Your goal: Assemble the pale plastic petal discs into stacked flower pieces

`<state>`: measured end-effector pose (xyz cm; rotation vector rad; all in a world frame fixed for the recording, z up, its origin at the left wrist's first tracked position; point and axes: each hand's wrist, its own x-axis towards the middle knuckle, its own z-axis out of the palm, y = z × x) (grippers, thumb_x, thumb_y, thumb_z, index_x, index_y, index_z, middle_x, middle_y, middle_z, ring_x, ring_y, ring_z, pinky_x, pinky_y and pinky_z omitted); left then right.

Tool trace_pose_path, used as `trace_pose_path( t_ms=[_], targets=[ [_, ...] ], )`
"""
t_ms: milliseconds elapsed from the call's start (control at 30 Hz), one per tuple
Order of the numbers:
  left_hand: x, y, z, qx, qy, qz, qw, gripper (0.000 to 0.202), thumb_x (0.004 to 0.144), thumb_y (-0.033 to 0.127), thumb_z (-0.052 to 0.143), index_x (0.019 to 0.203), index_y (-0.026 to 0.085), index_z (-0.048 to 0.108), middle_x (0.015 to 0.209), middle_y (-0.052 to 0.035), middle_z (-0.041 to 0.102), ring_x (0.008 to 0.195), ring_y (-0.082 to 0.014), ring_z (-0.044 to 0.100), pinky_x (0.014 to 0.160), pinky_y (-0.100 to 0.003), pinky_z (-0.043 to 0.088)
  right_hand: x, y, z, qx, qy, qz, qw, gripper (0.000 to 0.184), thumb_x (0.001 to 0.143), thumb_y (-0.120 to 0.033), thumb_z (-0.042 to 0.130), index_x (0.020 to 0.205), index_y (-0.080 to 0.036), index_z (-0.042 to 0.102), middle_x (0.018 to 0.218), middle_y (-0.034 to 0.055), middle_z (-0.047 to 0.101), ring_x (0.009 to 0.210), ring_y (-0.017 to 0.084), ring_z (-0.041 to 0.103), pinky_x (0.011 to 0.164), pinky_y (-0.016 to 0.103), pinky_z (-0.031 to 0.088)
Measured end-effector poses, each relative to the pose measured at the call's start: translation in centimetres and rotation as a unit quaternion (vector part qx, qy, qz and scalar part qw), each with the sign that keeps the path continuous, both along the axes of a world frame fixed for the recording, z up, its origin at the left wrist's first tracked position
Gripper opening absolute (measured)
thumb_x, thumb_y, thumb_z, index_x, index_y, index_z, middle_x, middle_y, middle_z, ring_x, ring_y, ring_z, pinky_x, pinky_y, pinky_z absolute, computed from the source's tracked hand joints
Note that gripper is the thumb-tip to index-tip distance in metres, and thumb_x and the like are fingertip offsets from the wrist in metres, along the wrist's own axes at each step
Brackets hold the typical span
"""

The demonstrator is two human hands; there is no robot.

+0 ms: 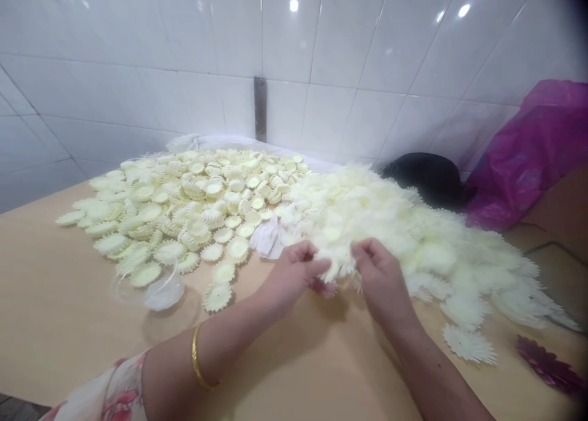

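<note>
Between my two hands, above the front of the table, is a pale yellow flower-shaped piece (337, 263) with a fringed edge. My left hand (298, 268) pinches its left side between thumb and fingers. On the other side my right hand (374, 265) pinches the right edge. Behind them spreads a loose heap of thin, flat fringed flower pieces (427, 255). To the left lies a pile of thicker, cupped flower pieces (197, 200). A crumpled white cloth or tissue (267, 237) sits just beyond my left hand.
A clear round container (164, 292) with something white stands at front left. Dark red petals (549, 366) lie at the right edge. A black rounded object (425, 176) and a pink plastic bag (519, 157) stand at back right, before the tiled wall (220, 35).
</note>
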<state>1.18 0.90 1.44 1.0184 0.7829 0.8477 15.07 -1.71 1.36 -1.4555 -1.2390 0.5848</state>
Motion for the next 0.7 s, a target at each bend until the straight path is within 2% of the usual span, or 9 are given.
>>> trace_pose_path(
  t_ms=[100,233,333,400,467,533,567,633,700],
  targets=[
    [-0.1,-0.1,0.4,0.044,0.03,0.002,0.999,0.024,0.066,0.023,0.065,0.064,0.017,0.042,0.05,0.005,0.048,0.045,-0.0113,0.056,0.044,-0.02,0.039,-0.2,-0.1,0.0,0.011,-0.019,-0.032,0.999,0.028,0.081,-0.039,0.049,0.062,-0.019,0.043,0.052,-0.0052,0.037,0.048,0.01,0.035,0.044,0.022,0.03],
    [-0.9,0.4,1.3,0.136,0.107,-0.004,0.985,0.019,0.068,0.024,0.061,0.065,0.017,0.044,0.046,0.0054,0.045,0.041,-0.0086,0.05,0.043,-0.02,0.036,0.3,0.0,0.0,0.029,-0.033,-0.065,0.997,0.029,0.081,-0.041,0.05,0.061,-0.02,0.044,0.05,-0.0048,0.04,0.046,0.01,0.036,0.042,0.022,0.031],
    [-2.1,0.9,2.6,0.227,0.189,-0.003,0.955,0.015,0.071,0.022,0.056,0.063,0.018,0.045,0.047,0.005,0.042,0.042,-0.0082,0.045,0.042,-0.019,0.03,1.3,0.5,0.1,0.043,0.026,-0.109,0.993,0.03,0.079,-0.044,0.052,0.062,-0.02,0.046,0.051,-0.0047,0.043,0.044,0.01,0.041,0.041,0.023,0.034],
    [-2.9,1.2,3.3,0.293,0.3,-0.01,0.908,0.018,0.069,0.014,0.055,0.055,0.018,0.043,0.046,0.0044,0.039,0.041,-0.0076,0.038,0.043,-0.021,0.023,1.8,0.8,0.3,0.033,0.098,-0.134,0.985,0.03,0.074,-0.045,0.057,0.062,-0.02,0.047,0.051,-0.0052,0.044,0.046,0.011,0.049,0.046,0.025,0.041],
    [-3.6,1.5,3.6,0.35,0.422,-0.011,0.836,0.028,0.062,0.005,0.055,0.044,0.017,0.037,0.041,0.0039,0.034,0.039,-0.0071,0.027,0.044,-0.024,0.016,1.9,1.0,0.4,-0.001,0.11,-0.101,0.989,0.029,0.072,-0.043,0.06,0.061,-0.019,0.05,0.05,-0.0043,0.046,0.05,0.013,0.055,0.05,0.026,0.043],
    [-4.1,1.6,3.5,0.38,0.495,-0.029,0.781,0.038,0.052,-0.001,0.058,0.036,0.017,0.029,0.036,0.0045,0.028,0.037,-0.0062,0.02,0.046,-0.025,0.013,1.6,1.0,0.5,-0.029,0.096,-0.042,0.994,0.027,0.071,-0.041,0.061,0.059,-0.018,0.052,0.049,-0.0033,0.049,0.051,0.014,0.056,0.052,0.026,0.043],
    [-4.2,1.6,3.3,0.386,0.512,-0.047,0.766,0.042,0.048,-0.002,0.062,0.034,0.016,0.027,0.034,0.0048,0.026,0.037,-0.0059,0.018,0.047,-0.026,0.012,1.4,0.9,0.4,-0.037,0.092,-0.017,0.995,0.027,0.071,-0.04,0.061,0.059,-0.018,0.053,0.049,-0.003,0.05,0.051,0.014,0.055,0.052,0.026,0.043],
    [-4.4,1.6,3.2,0.386,0.523,-0.081,0.755,0.047,0.043,0.006,0.071,0.032,0.017,0.027,0.033,0.0046,0.027,0.037,-0.0063,0.019,0.047,-0.026,0.012,1.1,0.8,0.2,-0.046,0.096,0.017,0.994,0.028,0.071,-0.04,0.061,0.058,-0.017,0.053,0.049,-0.0031,0.05,0.052,0.013,0.054,0.053,0.026,0.042],
    [-4.2,1.4,3.3,0.372,0.509,-0.084,0.771,0.043,0.049,0.026,0.075,0.036,0.018,0.035,0.037,0.0029,0.034,0.039,-0.008,0.024,0.046,-0.026,0.013,0.9,0.8,0.0,-0.049,0.107,0.04,0.992,0.029,0.072,-0.041,0.06,0.059,-0.017,0.053,0.05,-0.0034,0.05,0.052,0.012,0.053,0.054,0.025,0.042]
  ],
)
